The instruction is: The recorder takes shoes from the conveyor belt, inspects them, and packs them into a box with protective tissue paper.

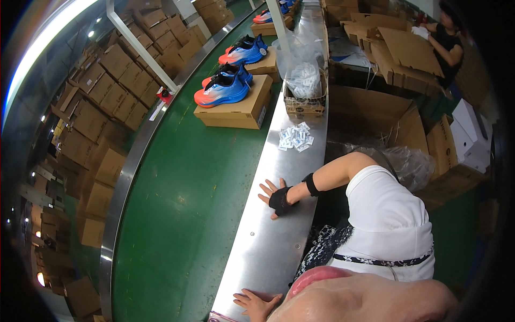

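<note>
Steel ledge (266,252) — brushed, flat, screw-dotted; runs lengthwise beside the green conveyor belt (182,214).

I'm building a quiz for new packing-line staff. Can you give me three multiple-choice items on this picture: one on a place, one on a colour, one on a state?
1. Where do the small white sachets lie?
A. on the green belt
B. on the steel ledge
C. on a shoe box

2. What colours are the shoes on the nearest box?
A. blue and orange
B. black and white
C. all red

3. How is the gloved hand?
A. gripping a shoe
B. raised in the air
C. flat on the ledge, holding nothing

Answers:
1 B: the sachets form a loose heap on the steel ledge, beside the green belt.
2 A: the shoes on the nearest box have blue uppers fading to orange.
3 C: the gloved hand rests with its fingers spread on the metal.
</note>
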Action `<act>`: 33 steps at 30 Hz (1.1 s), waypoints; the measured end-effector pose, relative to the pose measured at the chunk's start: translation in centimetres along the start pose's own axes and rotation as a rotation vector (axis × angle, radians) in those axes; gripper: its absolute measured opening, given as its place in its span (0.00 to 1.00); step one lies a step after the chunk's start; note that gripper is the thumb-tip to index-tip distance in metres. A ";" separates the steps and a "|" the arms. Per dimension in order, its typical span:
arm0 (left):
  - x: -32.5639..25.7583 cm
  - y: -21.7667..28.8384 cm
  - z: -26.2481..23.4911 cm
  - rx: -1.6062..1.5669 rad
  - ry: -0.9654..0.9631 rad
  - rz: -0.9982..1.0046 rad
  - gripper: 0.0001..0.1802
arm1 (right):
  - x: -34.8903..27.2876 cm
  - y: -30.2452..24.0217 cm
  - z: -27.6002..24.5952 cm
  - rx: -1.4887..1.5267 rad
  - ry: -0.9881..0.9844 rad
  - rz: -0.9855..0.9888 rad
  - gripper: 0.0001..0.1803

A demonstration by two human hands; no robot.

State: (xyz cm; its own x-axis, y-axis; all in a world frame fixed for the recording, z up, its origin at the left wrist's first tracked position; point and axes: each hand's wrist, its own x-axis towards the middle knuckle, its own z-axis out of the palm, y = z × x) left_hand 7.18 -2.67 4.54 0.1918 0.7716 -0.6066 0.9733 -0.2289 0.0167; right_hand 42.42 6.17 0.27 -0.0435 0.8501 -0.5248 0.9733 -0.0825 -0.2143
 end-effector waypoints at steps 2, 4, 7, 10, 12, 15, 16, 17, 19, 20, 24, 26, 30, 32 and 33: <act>1.2 -2.7 3.1 0.035 0.158 0.070 0.62 | -2.0 -2.2 -1.8 -0.062 -0.062 -0.051 0.58; -0.2 -1.2 0.0 -0.058 0.014 0.016 0.65 | -2.4 -2.4 -2.0 -0.113 -0.146 -0.084 0.65; -0.1 -0.6 -0.8 -0.146 -0.131 -0.040 0.72 | -2.2 -2.7 -2.1 -0.123 -0.156 -0.071 0.65; 0.2 -1.3 -0.2 -0.144 -0.130 -0.037 0.76 | -2.2 -3.3 -2.6 -0.141 -0.168 -0.057 0.65; 0.3 -1.4 -0.2 -0.154 -0.128 -0.034 0.76 | -2.4 -3.8 -2.9 -0.159 -0.181 -0.055 0.64; 0.7 -1.1 -0.1 -0.129 -0.136 -0.050 0.75 | -2.0 -3.6 -2.5 -0.175 -0.187 -0.044 0.65; 0.7 -1.3 0.0 -0.123 -0.136 -0.039 0.75 | -2.0 -3.9 -2.5 -0.182 -0.179 -0.036 0.65; 0.7 -1.4 0.0 -0.116 -0.137 -0.027 0.74 | -2.1 -4.0 -2.5 -0.185 -0.183 -0.038 0.65; 0.5 -1.0 -0.4 -0.104 -0.127 -0.033 0.74 | -2.2 -4.3 -2.9 -0.181 -0.198 -0.032 0.66; 0.4 -0.9 -0.5 -0.087 -0.113 -0.037 0.74 | -2.1 -4.3 -2.6 -0.183 -0.202 -0.034 0.66; 0.1 -0.5 -0.4 -0.050 -0.082 -0.050 0.71 | -1.5 -4.3 -2.2 -0.180 -0.203 -0.032 0.66; 0.0 -0.2 -0.4 -0.018 -0.060 -0.052 0.70 | -1.7 -4.3 -2.6 -0.175 -0.220 -0.026 0.66; -0.4 0.2 -0.2 0.045 -0.015 -0.061 0.66 | -1.8 -4.2 -2.8 -0.178 -0.244 -0.020 0.66; -0.5 0.3 -0.1 0.075 0.007 -0.065 0.65 | -1.7 -4.3 -2.8 -0.180 -0.246 -0.024 0.65; -0.6 0.4 0.0 0.091 0.019 -0.067 0.64 | -1.8 -4.3 -2.9 -0.174 -0.246 -0.024 0.65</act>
State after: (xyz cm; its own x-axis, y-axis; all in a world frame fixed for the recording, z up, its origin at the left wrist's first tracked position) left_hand 7.45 -3.18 4.90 0.1298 0.7976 -0.5890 0.9688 -0.2285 -0.0959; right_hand 38.95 6.52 4.50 -0.0992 0.6976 -0.7096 0.9945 0.0445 -0.0953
